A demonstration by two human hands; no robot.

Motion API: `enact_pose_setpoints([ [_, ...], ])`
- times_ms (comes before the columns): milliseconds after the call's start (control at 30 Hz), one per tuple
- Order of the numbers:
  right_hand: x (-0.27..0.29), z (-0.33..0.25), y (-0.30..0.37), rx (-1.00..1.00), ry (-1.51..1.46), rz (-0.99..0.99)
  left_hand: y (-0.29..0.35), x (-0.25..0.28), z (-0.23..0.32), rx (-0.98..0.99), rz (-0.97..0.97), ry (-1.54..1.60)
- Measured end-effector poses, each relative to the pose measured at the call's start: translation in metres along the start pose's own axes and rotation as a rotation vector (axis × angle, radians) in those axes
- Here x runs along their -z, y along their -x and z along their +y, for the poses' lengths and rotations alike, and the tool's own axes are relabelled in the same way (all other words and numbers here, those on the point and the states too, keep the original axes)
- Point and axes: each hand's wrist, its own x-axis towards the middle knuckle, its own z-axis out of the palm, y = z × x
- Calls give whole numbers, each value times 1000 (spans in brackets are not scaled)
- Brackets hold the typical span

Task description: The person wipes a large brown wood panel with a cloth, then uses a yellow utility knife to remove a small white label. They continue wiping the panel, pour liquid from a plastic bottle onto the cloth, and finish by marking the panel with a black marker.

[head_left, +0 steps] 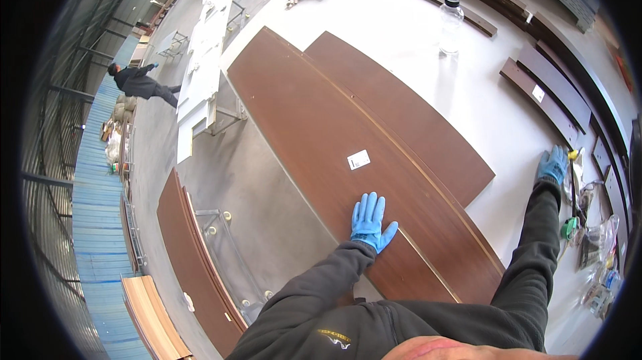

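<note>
My left hand (372, 221), in a blue glove, lies flat with its fingers spread on a long dark brown panel (321, 119). A white label (358, 159) is stuck to the panel just beyond my fingertips. A second brown panel (401, 112) with a curved edge lies against its right side. Off to the right, my gloved right hand (552, 165) rests on the white tabletop (488, 112), fingers stretched forward. A small yellow piece (574, 154) sits beside its outer fingers; what it belongs to cannot be made out.
A clear bottle with a black cap (451, 24) stands on the far tabletop. Brown strips (538, 92), a green tape roll (570, 228) and plastic bags (597, 243) line the right side. Brown panels (194, 253) stand at left; a person (140, 81) is by another table.
</note>
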Motion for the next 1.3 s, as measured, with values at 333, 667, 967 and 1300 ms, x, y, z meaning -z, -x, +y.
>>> enact_pose_setpoints([
  [333, 21, 10, -31, -267, -155, -70, 2, -2, -3, 35, -78, -25],
  [667, 9, 15, -35, -741, -365, -162, 2, 1, 1, 34, 3, 17],
  [967, 102, -18, 9, -432, -243, -283, 3, 1, 3, 49, -1, 25],
  [1300, 130, -36, 104, -258, -1547, -617, 10, -13, -8, -6, 105, 75],
])
